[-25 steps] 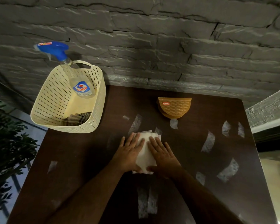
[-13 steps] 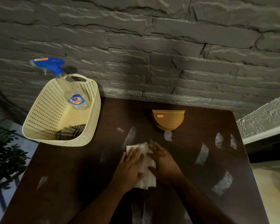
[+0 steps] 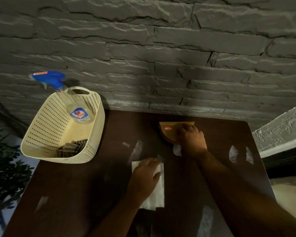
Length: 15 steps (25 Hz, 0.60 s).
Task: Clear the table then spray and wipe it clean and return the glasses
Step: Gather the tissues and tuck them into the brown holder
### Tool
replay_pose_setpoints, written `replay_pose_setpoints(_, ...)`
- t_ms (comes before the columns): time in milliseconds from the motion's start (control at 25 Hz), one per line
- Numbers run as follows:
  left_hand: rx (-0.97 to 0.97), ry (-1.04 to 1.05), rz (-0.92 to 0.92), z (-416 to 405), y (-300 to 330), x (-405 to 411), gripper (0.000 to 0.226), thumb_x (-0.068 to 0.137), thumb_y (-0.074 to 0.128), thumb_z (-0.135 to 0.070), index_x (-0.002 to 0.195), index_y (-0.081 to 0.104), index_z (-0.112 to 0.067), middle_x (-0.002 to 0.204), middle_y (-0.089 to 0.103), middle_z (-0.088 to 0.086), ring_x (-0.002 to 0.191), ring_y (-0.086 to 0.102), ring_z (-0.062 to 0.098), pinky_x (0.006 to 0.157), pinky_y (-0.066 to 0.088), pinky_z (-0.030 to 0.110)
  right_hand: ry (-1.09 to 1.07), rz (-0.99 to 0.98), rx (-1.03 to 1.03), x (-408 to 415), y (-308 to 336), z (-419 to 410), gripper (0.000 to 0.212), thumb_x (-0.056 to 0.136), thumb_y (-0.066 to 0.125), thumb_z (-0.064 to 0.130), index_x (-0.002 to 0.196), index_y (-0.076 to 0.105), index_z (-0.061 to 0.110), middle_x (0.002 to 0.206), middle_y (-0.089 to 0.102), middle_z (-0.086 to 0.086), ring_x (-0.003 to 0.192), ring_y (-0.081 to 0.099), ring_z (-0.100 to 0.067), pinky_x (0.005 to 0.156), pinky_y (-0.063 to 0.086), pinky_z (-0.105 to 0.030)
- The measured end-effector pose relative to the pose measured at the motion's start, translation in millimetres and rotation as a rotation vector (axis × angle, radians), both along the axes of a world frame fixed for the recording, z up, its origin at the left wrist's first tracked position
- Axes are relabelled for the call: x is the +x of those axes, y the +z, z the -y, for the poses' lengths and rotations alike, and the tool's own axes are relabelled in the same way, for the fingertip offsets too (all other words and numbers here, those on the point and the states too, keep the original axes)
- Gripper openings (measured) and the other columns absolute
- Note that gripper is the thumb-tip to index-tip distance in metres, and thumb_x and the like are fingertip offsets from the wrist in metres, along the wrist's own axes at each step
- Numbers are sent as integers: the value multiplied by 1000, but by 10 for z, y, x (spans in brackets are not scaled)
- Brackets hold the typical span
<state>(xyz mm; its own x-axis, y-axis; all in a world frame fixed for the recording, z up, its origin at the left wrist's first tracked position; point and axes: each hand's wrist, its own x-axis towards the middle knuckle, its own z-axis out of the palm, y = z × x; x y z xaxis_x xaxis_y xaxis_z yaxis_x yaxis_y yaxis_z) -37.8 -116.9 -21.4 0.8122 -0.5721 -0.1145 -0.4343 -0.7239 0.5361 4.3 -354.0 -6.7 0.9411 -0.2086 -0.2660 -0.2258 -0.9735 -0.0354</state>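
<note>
My left hand (image 3: 145, 175) lies flat on a white folded tissue (image 3: 159, 190) in the middle of the dark brown table (image 3: 75, 194). My right hand (image 3: 192, 139) has reached to the far side and its fingers curl over the right part of a small brown woven holder (image 3: 169, 133) near the wall. A cream perforated basket (image 3: 46, 127) at the table's far left corner holds a clear spray bottle (image 3: 75, 108) with a blue trigger head and a dark checked cloth (image 3: 72, 148). No glasses are in view.
A grey stone wall (image 3: 161, 65) rises right behind the table. Pale reflections streak the tabletop. A leafy plant (image 3: 5, 168) stands beyond the left edge. A light ledge (image 3: 280, 134) sits to the right.
My right hand left the tissue and moved forward and right onto the brown holder. My left hand stayed on the tissue. The camera tilted, shifting the scene lower.
</note>
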Motion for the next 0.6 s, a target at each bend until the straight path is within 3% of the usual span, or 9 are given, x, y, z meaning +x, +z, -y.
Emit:
replay_pose_setpoints(160, -5, 48, -64, 252, 123, 481, 54, 96, 49, -32, 145, 27, -34, 153, 28, -8, 138, 28, 9, 108, 25, 25, 26, 58, 3, -98, -12, 17, 69, 72, 73, 33, 134, 42, 31, 148, 35, 0, 137, 32, -27, 105, 37, -45)
replay_pose_setpoints(320, -19, 7, -45, 515, 224, 772, 61, 93, 56, -24, 146, 27, -33, 155, 24, -7, 139, 29, 14, 109, 34, 31, 53, 235, 63, -271, 38, 71, 38, 87, 57, 27, 125, 54, 30, 135, 53, 1, 121, 51, -22, 97, 47, -39)
replay_pose_setpoints(480, 7, -70, -2, 740, 178, 749, 53, 92, 57, -22, 141, 40, -31, 149, 35, -7, 132, 37, 17, 106, 38, 32, 61, 230, 206, -416, 89, 125, 32, 86, 52, 32, 117, 59, 28, 112, 64, 2, 100, 62, -16, 83, 54, -34)
replay_pose_setpoints(600, -25, -109, -9, 805, 121, 629, 40, 95, 52, -25, 134, 49, -30, 134, 53, -5, 121, 49, 15, 99, 44, 32, -17, 167, 298, -532, 137, 205, 20, 92, 49, 29, 109, 60, 33, 97, 66, 10, 82, 64, -4, 72, 53, -22)
